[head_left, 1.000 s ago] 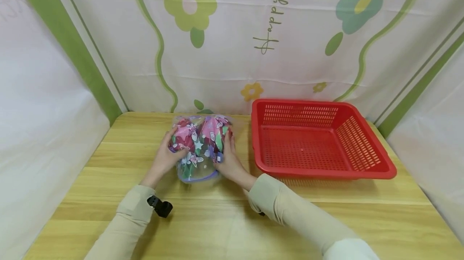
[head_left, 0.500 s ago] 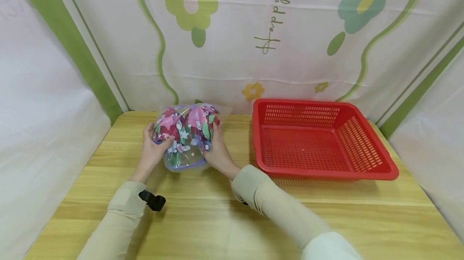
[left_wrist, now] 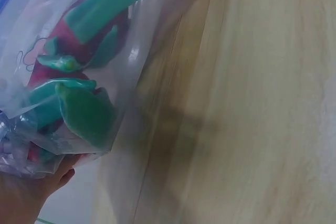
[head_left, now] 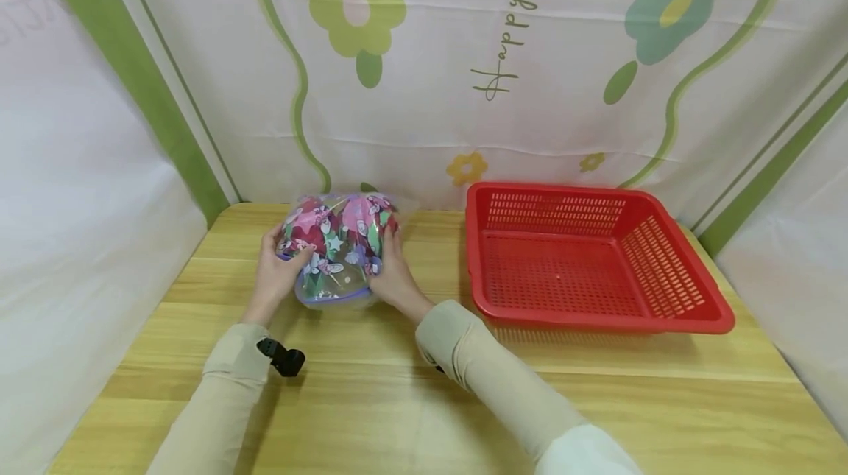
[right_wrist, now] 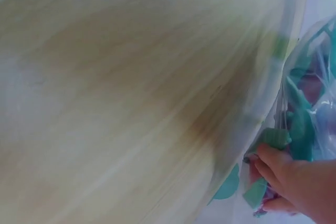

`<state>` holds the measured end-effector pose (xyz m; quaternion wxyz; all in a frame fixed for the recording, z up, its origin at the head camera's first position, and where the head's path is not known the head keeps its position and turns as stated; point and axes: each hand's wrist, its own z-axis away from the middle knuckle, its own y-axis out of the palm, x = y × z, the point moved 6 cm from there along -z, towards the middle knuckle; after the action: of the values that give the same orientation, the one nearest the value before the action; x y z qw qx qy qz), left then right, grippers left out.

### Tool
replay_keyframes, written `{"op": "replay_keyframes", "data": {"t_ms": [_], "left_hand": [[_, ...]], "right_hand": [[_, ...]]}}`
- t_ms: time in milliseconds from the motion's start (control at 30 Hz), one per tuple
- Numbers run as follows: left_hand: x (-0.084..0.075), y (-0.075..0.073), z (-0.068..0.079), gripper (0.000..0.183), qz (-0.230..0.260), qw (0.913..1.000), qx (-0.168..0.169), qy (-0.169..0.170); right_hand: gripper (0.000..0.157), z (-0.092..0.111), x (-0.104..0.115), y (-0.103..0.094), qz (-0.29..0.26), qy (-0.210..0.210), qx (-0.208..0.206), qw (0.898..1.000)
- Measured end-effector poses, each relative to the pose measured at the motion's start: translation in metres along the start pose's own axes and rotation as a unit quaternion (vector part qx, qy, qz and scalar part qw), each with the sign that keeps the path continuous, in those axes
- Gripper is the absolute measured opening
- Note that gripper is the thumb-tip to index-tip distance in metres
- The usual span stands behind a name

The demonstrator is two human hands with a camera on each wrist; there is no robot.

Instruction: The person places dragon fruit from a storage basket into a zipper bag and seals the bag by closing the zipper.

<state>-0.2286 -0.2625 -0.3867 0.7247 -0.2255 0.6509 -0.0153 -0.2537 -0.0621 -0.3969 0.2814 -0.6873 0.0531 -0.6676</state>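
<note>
Both hands hold a clear plastic bag [head_left: 334,247] printed with pink figures and stars, at the back left of the wooden table. Pink, red and green things fill it; the left wrist view shows a green leaf-like piece [left_wrist: 86,114] through the plastic. A purple band runs along the bag's near edge. My left hand [head_left: 274,272] grips the left side, thumb on top. My right hand [head_left: 395,272] grips the right side, its fingers curled over the edge. The undersides of the bag and of both hands are hidden in the head view.
A red plastic basket [head_left: 473,269] with slotted walls stands on the table [head_left: 371,401] to the right of the bag. A white curtain [head_left: 411,92] with printed flowers hangs behind the table's back edge. Black cameras [head_left: 285,359] are strapped at the wrists.
Both hands have carried the bag left and slightly back during the first half second. Since then it has stayed nearly in place, its near edge tipping a little.
</note>
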Motion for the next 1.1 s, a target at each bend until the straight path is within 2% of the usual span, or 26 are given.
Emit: {"op": "replay_keyframes", "data": {"t_ms": [300, 700, 967, 1100], "left_hand": [[0.012, -0.002, -0.001, 0.077, -0.013, 0.9998, 0.01, -0.011], [0.016, -0.003, -0.005, 0.081, -0.006, 0.9995, 0.02, -0.024], [0.007, -0.007, -0.001, 0.088, -0.068, 0.9959, 0.039, -0.046], [-0.001, -0.011, 0.002, 0.083, -0.103, 0.9934, 0.012, -0.049]], "right_hand": [[0.101, 0.0, -0.007, 0.006, 0.001, -0.006, 0.022, 1.0], [0.098, -0.002, -0.01, 0.005, 0.021, 0.006, 0.033, 0.999], [0.093, 0.0, -0.011, -0.003, 0.001, 0.019, 0.003, 1.0], [0.088, 0.003, -0.008, -0.009, -0.02, 0.007, -0.021, 1.0]]}}
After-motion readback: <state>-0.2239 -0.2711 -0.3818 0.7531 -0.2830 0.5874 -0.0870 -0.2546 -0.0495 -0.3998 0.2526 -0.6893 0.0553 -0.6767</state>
